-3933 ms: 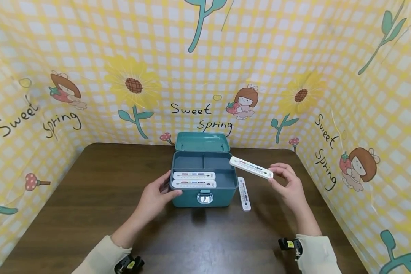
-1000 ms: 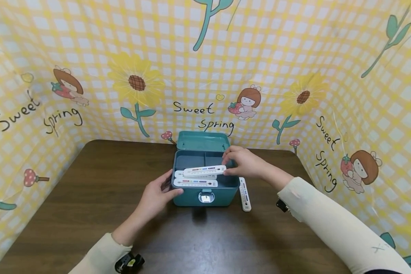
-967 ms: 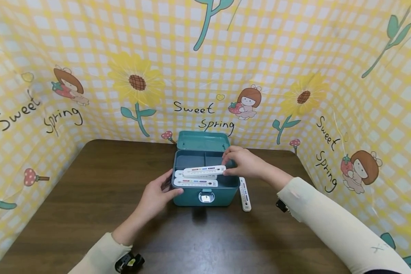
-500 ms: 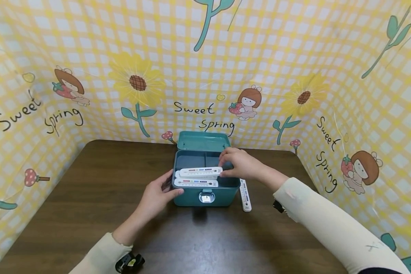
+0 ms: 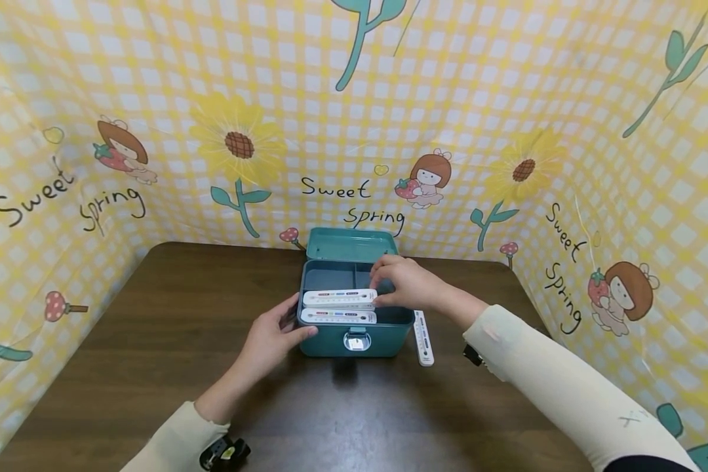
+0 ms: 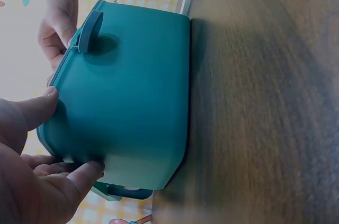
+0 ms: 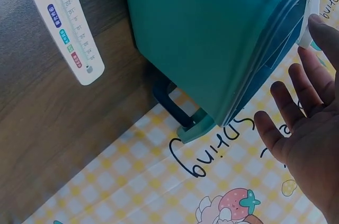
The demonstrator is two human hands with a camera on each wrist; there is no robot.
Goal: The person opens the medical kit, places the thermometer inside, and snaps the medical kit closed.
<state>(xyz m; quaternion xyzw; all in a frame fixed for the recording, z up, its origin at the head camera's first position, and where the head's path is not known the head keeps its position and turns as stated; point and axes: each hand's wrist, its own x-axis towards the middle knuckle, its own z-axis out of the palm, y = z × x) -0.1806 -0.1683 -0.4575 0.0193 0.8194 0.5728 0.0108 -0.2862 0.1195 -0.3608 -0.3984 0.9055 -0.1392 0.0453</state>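
Right hand (image 5: pixel 410 283): grip narrow, thumb and finger pinching the right end of the held thermometer (image 5: pixel 337 298), at the rear of the open teal box's (image 5: pixel 324 342) front compartment. Front thermometer (image 5: pixel 337 316): lies nearer the latch (image 5: pixel 356 341). Left hand (image 5: pixel 271 334): grip holds the box's left front corner. Loose thermometer (image 5: pixel 424 341): on desk (image 5: pixel 153 367), just right of box.

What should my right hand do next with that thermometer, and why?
I'd probably lower the pinched thermometer and let go: your right hand holds one end over the teal box, just behind another thermometer lying in the front compartment, while your left hand grips the box's corner.
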